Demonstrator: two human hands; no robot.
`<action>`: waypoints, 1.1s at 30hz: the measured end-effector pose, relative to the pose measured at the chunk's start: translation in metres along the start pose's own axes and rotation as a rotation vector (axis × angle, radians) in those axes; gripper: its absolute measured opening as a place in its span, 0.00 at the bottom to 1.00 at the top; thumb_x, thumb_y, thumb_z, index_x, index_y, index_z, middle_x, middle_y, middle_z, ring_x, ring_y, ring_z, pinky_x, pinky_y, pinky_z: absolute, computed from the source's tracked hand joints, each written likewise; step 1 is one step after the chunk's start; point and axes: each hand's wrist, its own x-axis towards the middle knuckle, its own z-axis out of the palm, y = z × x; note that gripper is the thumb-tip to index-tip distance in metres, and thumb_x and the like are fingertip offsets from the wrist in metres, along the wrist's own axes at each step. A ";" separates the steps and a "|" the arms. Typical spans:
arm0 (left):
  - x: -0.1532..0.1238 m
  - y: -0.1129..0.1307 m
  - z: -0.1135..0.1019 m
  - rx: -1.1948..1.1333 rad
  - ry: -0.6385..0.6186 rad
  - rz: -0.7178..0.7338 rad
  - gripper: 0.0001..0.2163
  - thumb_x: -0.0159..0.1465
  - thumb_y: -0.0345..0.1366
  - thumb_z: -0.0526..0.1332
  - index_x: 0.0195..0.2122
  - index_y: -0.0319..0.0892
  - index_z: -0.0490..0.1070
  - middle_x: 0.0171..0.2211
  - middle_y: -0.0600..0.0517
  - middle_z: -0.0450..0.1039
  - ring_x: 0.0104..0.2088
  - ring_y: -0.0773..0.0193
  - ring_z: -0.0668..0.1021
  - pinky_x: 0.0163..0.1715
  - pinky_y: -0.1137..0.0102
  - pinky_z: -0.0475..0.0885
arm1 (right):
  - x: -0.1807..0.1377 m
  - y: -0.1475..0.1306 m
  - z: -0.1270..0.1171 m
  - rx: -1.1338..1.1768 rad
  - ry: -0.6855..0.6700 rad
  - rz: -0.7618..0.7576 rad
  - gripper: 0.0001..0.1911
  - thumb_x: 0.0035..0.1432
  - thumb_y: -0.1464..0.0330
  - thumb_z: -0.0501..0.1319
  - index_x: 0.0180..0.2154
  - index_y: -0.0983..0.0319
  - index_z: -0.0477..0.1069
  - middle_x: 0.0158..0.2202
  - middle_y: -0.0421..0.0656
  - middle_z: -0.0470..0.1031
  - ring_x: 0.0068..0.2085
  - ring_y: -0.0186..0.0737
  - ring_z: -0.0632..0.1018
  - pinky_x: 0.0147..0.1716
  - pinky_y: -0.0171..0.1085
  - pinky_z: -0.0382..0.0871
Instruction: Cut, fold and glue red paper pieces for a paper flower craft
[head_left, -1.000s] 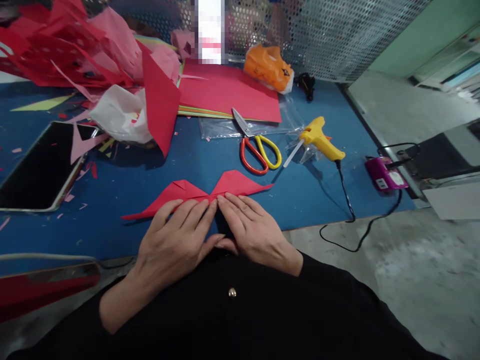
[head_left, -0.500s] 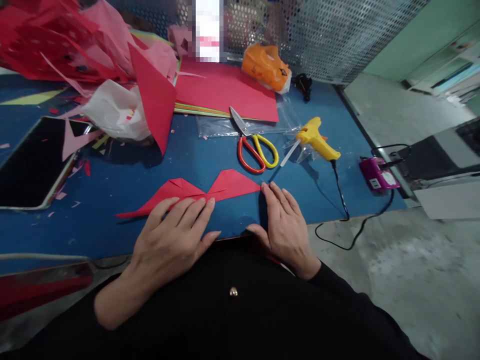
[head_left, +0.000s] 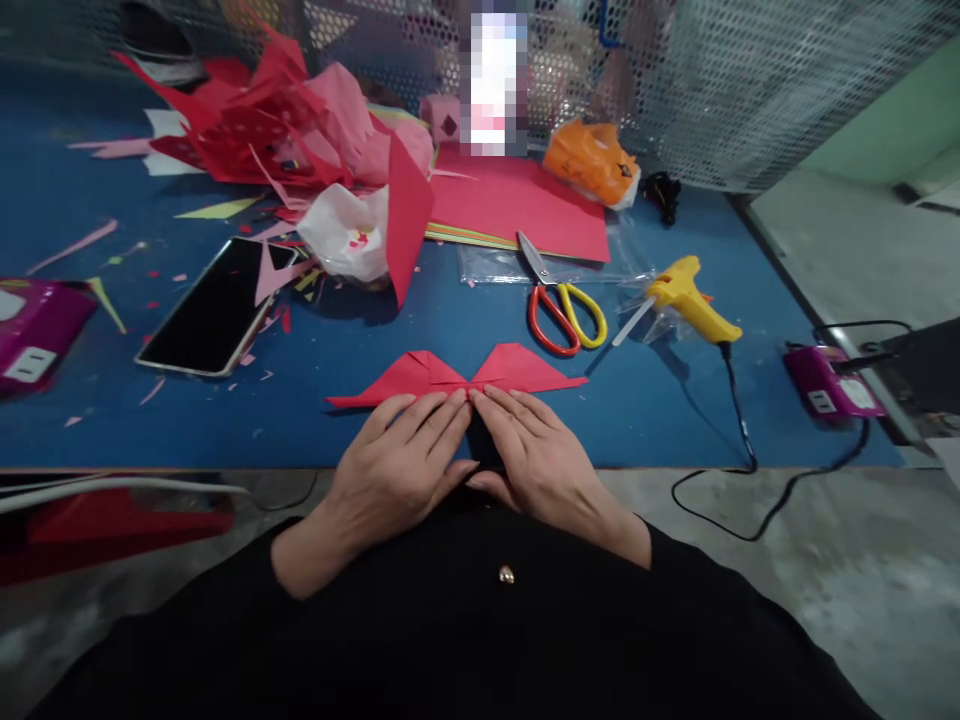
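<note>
Paper (head_left: 517, 368), folded: 1, near centre | scissors (head_left: 544, 276): 1, right, farther | glue gun (head_left: 697, 304): 1, right | left hand (head_left: 401, 458): flat, fingers nearly together, touching paper's near edge | right hand (head_left: 556, 462): likewise

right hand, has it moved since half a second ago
Yes, leftward against the scissors: the right hand went from the right tip of the red paper to its middle.

Left of the scissors (head_left: 545, 279), there is room to pass over bare worktop (head_left: 450, 320) toward the phone (head_left: 202, 315); right, the glue gun (head_left: 694, 301) and its cord (head_left: 739, 405) obstruct; nearer, the folded red paper (head_left: 514, 368) lies across; beyond, the orange bag (head_left: 590, 163) bulges up.
</note>
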 end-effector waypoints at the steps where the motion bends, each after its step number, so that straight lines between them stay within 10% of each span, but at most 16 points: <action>1: -0.001 0.000 0.000 0.007 -0.001 -0.003 0.18 0.73 0.41 0.55 0.55 0.33 0.74 0.55 0.43 0.78 0.50 0.52 0.81 0.51 0.59 0.68 | -0.001 0.000 0.001 0.003 0.007 0.003 0.32 0.72 0.55 0.49 0.62 0.76 0.63 0.61 0.60 0.72 0.63 0.53 0.72 0.62 0.51 0.68; 19: -0.064 -0.028 -0.023 0.072 0.069 -0.256 0.18 0.68 0.37 0.63 0.57 0.34 0.74 0.49 0.37 0.81 0.47 0.45 0.84 0.66 0.48 0.57 | 0.001 0.000 -0.002 -0.022 -0.005 0.024 0.27 0.73 0.60 0.49 0.62 0.74 0.63 0.61 0.56 0.74 0.61 0.51 0.74 0.61 0.51 0.66; 33: 0.010 -0.016 -0.019 -0.029 0.260 -0.461 0.08 0.66 0.32 0.62 0.43 0.38 0.79 0.38 0.42 0.84 0.43 0.46 0.84 0.65 0.43 0.53 | 0.038 0.022 -0.014 -0.332 -0.009 -0.271 0.12 0.68 0.76 0.54 0.39 0.67 0.77 0.34 0.48 0.79 0.34 0.43 0.75 0.43 0.45 0.68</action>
